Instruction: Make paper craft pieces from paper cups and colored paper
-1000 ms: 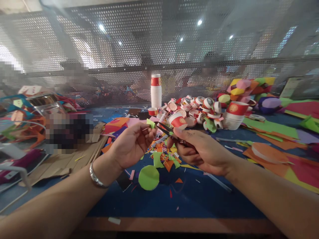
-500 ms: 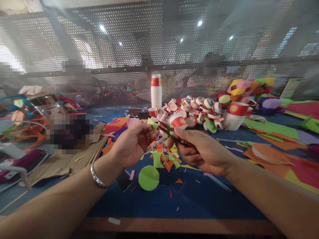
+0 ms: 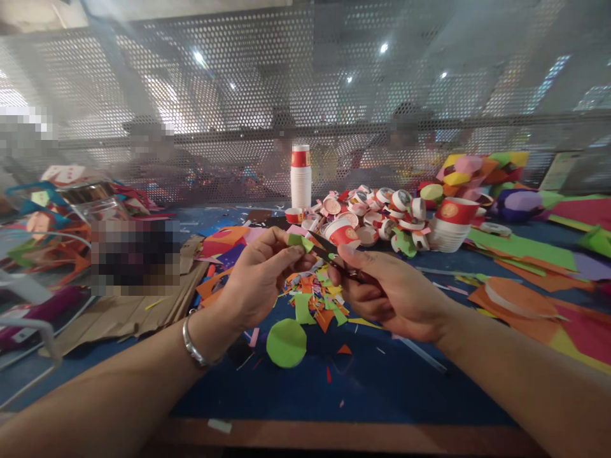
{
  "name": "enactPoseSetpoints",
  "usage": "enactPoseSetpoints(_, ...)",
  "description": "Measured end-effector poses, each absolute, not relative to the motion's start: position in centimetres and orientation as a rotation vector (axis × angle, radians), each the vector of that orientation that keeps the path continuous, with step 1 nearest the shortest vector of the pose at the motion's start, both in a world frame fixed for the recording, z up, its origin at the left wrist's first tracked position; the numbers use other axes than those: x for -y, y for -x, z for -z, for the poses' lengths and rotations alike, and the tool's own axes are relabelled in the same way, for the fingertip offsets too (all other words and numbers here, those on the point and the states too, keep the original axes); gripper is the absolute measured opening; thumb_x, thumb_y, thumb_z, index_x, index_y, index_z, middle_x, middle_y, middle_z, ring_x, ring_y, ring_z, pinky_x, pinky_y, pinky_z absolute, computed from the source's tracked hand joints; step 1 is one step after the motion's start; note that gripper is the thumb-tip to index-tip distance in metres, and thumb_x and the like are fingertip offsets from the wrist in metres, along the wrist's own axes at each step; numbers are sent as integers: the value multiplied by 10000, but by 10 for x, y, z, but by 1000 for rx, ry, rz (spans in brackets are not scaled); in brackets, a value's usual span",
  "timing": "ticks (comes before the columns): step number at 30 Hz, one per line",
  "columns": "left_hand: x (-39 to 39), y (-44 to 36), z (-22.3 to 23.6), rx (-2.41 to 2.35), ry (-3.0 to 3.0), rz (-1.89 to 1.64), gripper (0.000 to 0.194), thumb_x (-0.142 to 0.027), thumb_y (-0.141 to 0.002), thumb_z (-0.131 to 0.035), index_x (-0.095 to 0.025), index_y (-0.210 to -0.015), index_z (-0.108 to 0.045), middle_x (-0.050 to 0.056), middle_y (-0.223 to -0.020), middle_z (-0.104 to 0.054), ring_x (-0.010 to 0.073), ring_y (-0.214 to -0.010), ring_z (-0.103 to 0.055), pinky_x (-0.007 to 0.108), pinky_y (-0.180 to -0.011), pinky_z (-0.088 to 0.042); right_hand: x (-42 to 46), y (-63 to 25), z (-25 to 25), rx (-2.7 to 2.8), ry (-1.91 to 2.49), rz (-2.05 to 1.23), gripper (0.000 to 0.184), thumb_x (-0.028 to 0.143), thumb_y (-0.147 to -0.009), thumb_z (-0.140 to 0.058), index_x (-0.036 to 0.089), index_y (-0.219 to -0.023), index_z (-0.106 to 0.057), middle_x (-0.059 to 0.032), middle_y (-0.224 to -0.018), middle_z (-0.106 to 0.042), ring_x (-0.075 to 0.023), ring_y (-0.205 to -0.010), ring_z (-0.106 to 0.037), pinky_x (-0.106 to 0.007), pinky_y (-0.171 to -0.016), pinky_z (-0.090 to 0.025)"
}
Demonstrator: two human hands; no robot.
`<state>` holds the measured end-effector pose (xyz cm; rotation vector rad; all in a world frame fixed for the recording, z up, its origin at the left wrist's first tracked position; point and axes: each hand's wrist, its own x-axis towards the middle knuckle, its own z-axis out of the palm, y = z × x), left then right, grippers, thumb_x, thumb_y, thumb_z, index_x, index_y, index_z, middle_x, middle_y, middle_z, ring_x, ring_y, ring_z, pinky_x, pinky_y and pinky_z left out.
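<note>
My left hand point(image 3: 265, 273) pinches a small piece of lime-green paper point(image 3: 300, 242) between thumb and fingers. In my right hand point(image 3: 382, 283) is a pair of dark scissors point(image 3: 329, 254), gripped by the handles, with its blades pointing left at the green paper's right edge. Whether the blades touch the paper I cannot tell. Below the hands a round lime-green paper disc point(image 3: 286, 343) lies flat on the blue tabletop point(image 3: 382, 394). Just behind it sits a heap of colourful paper scraps point(image 3: 317, 299), with a larger green scrap point(image 3: 304, 308) at its near side.
A tall stack of paper cups point(image 3: 300, 184) stands at the back, beside a pile of cut cup pieces point(image 3: 377, 210). Further right are stacked red-and-white cups point(image 3: 451, 222) and coloured paper sheets point(image 3: 525, 251). Flattened cardboard point(image 3: 138, 318) lies at left. Perforated metal mesh point(image 3: 238, 95) rises behind.
My left hand has shifted slightly right, and the green paper it holds has turned and moved closer to my right hand. The scissors stay in my right hand; the view has tipped a little.
</note>
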<state>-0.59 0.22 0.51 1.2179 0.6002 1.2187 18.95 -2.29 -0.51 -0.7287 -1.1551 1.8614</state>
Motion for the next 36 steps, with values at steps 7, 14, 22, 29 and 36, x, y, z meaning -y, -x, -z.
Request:
enactPoseSetpoints(7,-5,9,-3,-593,-1452,-1337,326,-97,-837,-734,-202,-1027,-491,-18,-798,-717,125,-731,-736,241,-729,-629,24,-189,5,1149,713,-1877,434,514,-938,-647,127,-741,-650,123,-498,-196,-14,-414,-81,-115,-341,-111)
enactPoseSetpoints(14,-1,7,-3,-546,-1537,-1300,346,-72,-860,-695,-216,-980,-404,-25,-817,-721,110,-706,-737,247,-706,-656,26,-187,5,1134,714,-1894,378,468,-890,-713,135,-730,-638,126,-495,-191,-11,-414,-66,-114,-336,-99)
enactPoseSetpoints(22,-2,7,-1,-508,-1517,-1298,371,-65,-847,-701,-224,-907,-372,-57,-795,-674,111,-707,-738,247,-684,-654,26,-187,9,1157,683,-1890,421,521,-912,-682,154,-719,-604,127,-494,-179,-17,-412,-63,-122,-341,-98)
enactPoseSetpoints(29,-2,8,-3,-519,-1520,-1282,414,-100,-842,-726,-233,-854,-334,-58,-770,-673,128,-714,-750,235,-668,-630,27,-186,12,1161,667,-1872,409,503,-937,-658,158,-726,-596,125,-508,-170,-23,-422,-60,-131,-351,-88)
enactPoseSetpoints(36,0,7,-4,-480,-1543,-1272,407,-63,-857,-699,-226,-832,-328,-65,-766,-667,88,-706,-723,205,-666,-620,27,-187,12,1200,647,-1858,415,504,-971,-606,164,-734,-575,121,-511,-181,-30,-430,-66,-137,-360,-92)
